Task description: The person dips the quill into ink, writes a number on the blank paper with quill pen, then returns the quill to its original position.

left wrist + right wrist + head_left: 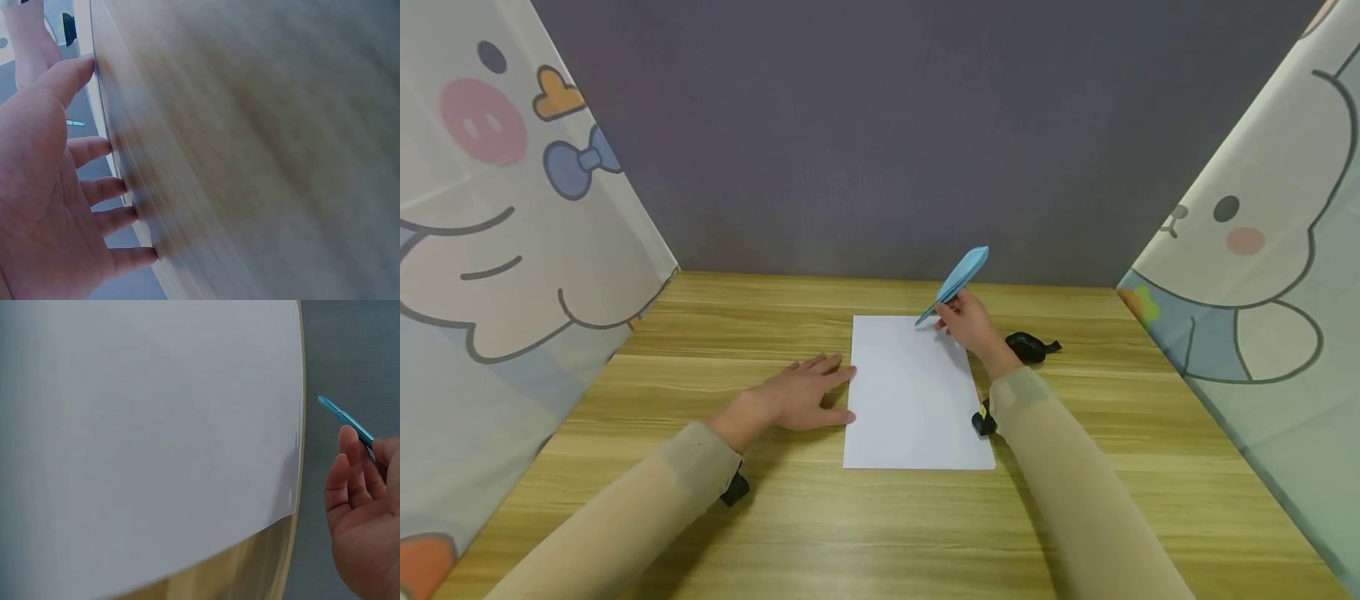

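My right hand (pixel 970 323) pinches a light blue pen (pixel 962 275) with a broad, feather-like top above the far end of a white sheet of paper (pixel 917 400). In the right wrist view the pen's slim teal barrel (pixel 344 417) sticks out past my fingertips, its point apart from the sheet. The sheet lies flat and looks blank. My left hand (pixel 801 396) lies on the table with fingers spread, its thumb and forefinger tips at the sheet's left edge. The left wrist view shows its palm (pixel 37 187) and separated fingers.
A small black object with a short strap (pixel 1030 347) lies right of my right wrist. The wooden table (pixel 760 325) ends at a dark grey panel (pixel 865 150). Cartoon-printed cloths hang at the left (pixel 497 217) and right (pixel 1262 275). Each wrist carries a black device.
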Demonstrator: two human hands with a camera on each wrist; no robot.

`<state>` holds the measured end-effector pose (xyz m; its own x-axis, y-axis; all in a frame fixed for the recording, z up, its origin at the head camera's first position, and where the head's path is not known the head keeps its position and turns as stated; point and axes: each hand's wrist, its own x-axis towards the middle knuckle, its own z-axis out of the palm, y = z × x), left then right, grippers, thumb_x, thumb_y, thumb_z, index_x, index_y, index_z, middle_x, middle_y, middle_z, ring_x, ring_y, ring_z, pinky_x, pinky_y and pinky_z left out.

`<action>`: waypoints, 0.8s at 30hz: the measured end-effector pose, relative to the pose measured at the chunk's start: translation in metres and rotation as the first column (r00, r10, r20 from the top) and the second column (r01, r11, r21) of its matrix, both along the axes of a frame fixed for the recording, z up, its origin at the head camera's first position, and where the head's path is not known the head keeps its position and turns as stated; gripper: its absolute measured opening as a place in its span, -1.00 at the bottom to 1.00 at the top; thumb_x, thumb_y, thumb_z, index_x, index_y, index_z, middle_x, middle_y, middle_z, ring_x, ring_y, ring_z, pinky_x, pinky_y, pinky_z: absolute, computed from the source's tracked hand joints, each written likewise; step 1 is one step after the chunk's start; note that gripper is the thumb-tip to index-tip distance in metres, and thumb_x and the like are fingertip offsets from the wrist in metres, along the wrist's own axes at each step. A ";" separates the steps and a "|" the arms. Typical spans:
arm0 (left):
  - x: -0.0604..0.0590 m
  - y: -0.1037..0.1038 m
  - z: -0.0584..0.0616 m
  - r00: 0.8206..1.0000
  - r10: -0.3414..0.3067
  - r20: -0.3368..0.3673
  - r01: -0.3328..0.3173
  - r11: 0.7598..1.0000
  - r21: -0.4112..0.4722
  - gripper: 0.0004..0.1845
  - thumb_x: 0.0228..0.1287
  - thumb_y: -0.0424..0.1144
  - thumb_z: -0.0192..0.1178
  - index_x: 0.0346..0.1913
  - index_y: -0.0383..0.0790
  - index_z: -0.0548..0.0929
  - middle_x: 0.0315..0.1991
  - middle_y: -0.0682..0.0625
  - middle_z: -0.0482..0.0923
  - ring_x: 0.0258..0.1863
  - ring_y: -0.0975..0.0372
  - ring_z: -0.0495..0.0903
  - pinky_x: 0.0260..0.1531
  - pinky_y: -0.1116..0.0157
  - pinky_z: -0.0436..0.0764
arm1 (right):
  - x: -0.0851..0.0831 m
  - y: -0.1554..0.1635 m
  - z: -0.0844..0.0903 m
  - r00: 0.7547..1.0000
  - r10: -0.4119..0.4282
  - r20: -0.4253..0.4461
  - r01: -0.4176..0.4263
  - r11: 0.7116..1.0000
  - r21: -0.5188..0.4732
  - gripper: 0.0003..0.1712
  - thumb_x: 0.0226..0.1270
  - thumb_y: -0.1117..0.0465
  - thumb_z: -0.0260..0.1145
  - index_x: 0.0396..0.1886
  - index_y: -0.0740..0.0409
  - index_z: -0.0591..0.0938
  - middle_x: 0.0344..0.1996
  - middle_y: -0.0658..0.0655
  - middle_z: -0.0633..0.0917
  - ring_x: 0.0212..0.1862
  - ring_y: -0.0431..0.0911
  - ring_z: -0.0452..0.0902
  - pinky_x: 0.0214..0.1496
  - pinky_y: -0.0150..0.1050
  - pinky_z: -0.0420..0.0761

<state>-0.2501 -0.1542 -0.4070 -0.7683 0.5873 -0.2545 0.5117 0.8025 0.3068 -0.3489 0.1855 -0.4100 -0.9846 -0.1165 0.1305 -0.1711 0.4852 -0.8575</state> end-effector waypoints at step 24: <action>0.000 0.001 0.000 1.000 0.004 0.004 -0.004 1.000 -0.006 -0.06 0.61 0.39 0.11 0.81 0.02 0.11 0.83 -0.20 -0.11 0.81 -0.22 -0.07 0.70 -0.39 0.02 | -0.003 -0.002 0.007 0.998 -0.041 0.048 0.041 0.999 -0.001 -0.62 0.80 0.15 0.15 0.34 0.34 0.50 0.12 0.42 0.75 0.01 0.27 0.77 -0.15 -0.21 0.68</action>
<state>-0.2506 -0.1537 -0.4073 -0.7694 0.5828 -0.2614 0.5074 0.8063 0.3040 -0.3520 0.1839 -0.4026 -0.9937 -0.0754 0.0829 -0.1093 0.4889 -0.8655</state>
